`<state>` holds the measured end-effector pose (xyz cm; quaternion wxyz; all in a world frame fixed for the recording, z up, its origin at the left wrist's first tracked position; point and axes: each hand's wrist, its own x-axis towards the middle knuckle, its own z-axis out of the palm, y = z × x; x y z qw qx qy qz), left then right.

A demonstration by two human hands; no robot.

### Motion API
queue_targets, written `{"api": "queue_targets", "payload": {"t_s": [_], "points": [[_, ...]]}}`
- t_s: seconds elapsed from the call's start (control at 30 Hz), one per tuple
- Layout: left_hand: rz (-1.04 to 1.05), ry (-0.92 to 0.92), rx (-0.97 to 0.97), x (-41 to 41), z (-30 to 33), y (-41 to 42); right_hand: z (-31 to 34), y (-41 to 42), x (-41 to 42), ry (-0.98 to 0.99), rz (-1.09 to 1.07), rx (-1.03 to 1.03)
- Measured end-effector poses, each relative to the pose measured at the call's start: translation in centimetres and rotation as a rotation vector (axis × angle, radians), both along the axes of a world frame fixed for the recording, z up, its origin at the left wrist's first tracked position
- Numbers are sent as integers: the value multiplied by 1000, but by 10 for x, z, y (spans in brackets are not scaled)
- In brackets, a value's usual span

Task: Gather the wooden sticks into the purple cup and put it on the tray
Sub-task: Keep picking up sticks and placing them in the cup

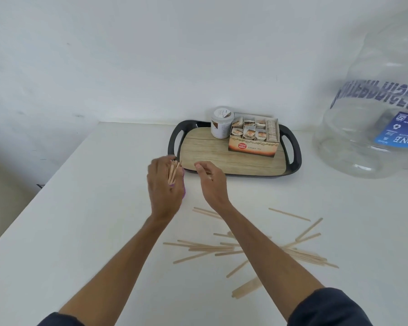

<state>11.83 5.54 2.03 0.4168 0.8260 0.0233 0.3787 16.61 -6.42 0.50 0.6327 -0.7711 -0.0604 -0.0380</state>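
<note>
Two hands (186, 180), one purple cup (183, 191), one tray (295, 161), one tea box (252, 147), one jar (222, 123), one water jug (372, 102), many loose sticks (210, 248).

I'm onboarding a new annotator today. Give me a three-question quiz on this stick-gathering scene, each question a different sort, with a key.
1. True or false: the purple cup stands on the tray.
2. Which hand grips the cup: A left, B right?
3. Fill in: most sticks lie loose on the ____.

Key: 1 false, it is on the table beside the tray. 2 A, the left hand; the right hand is beside it. 3 table.
</note>
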Motion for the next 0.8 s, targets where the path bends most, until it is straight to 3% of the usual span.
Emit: {"api": "queue_targets", "payload": {"t_s": [0.1,0.27,0.37,0.5,0.63,0.8], "points": [[-198,96,219,-12,-15,-17,-7,-30,-12,-36,2,-105],[-451,627,702,-26,-45,-37,-11,-100,-29,-98,-62,-359],[-534,760,842,-34,-54,-46,-14,-150,-37,-92,-77,-669],[-577,760,851,-57,-66,-57,-19,-203,-53,94,86,-1093],[-533,661,911,-77,-73,-66,-23,-236,-70,210,161,-1188],[-516,613,825,-94,-74,-71,-29,-252,-96,136,162,-1237]]}}
